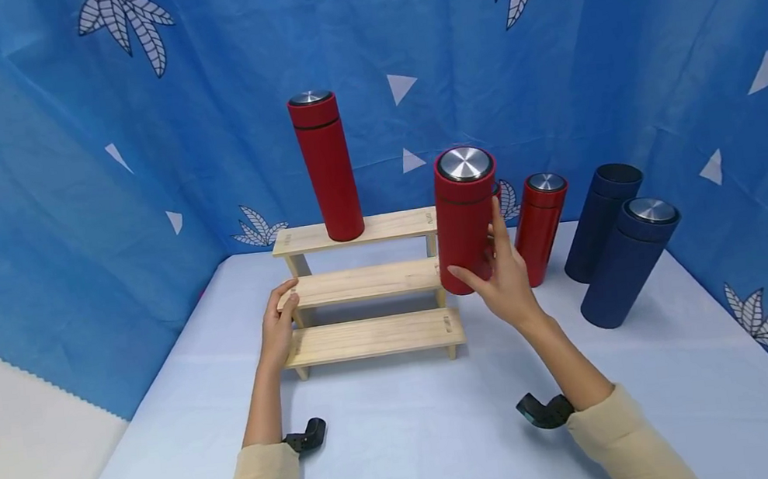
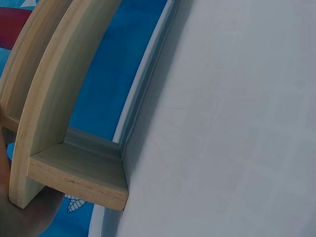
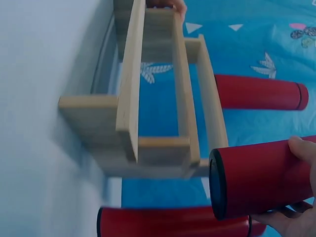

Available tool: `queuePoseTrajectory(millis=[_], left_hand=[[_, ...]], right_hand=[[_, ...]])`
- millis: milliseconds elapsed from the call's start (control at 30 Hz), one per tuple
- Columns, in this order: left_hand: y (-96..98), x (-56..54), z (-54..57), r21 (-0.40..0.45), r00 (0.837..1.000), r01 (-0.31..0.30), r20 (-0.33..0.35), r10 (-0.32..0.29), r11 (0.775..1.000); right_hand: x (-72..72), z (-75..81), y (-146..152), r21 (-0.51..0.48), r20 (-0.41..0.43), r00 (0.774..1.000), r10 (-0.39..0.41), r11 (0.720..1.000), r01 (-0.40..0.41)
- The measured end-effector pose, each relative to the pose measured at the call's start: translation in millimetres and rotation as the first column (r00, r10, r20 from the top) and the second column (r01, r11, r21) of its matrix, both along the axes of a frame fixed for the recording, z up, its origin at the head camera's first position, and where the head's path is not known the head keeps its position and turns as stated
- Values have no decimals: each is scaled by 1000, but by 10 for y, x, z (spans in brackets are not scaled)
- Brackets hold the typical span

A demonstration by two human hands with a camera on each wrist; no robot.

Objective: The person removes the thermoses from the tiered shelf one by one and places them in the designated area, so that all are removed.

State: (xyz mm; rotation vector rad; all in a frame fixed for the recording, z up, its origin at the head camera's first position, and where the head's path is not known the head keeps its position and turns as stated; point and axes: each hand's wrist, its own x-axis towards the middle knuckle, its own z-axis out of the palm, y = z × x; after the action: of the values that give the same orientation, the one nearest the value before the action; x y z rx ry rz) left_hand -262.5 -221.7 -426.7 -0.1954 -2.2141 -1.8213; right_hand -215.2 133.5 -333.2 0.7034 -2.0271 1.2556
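My right hand (image 1: 510,285) grips a red thermos flask (image 1: 463,223) with a silver lid, thumb on one side and fingers on the other. The flask is held up at the right end of a three-tier wooden rack (image 1: 367,282); in the right wrist view its dark base (image 3: 217,183) shows beside the rack's upper tiers. My left hand (image 1: 277,333) holds the left end of the middle tier, thumb on top. A second red flask (image 1: 327,167) stands upright at the left of the top tier.
Right of the rack, a red flask (image 1: 539,231) stands on the white-covered table (image 1: 405,440), with a sliver of another red one behind the held flask. Two navy flasks (image 1: 603,224) stand farther right. A blue patterned cloth (image 1: 228,92) hangs behind.
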Motion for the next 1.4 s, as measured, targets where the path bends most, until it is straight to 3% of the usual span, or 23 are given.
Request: queuePoseTrajectory(millis=[267, 567, 667, 967, 1167, 1400], left_hand=[[-45, -24, -37, 7, 1000, -5, 11, 5, 1000], [-2, -32, -20, -4, 1000, 6, 21, -6, 1000], [-8, -30, -22, 0, 1000, -2, 21, 2, 1000], [-8, -24, -13, 6, 1000, 5, 5, -5, 1000], [4, -25, -8, 0, 1000, -17, 19, 17, 1000], [14, -20, 6, 8, 1000, -12, 12, 12, 1000]], right_hand=[[183, -107, 484, -12, 20, 992, -123, 992, 124], [306, -357, 893, 11, 165, 933, -321, 946, 324], [256, -480, 952, 14, 175, 924, -341, 939, 344], [-92, -1019, 1235, 29, 238, 912, -335, 941, 338], [-151, -1165, 1305, 36, 247, 916, -316, 948, 318], [-173, -1207, 1333, 31, 238, 922, -304, 952, 306]])
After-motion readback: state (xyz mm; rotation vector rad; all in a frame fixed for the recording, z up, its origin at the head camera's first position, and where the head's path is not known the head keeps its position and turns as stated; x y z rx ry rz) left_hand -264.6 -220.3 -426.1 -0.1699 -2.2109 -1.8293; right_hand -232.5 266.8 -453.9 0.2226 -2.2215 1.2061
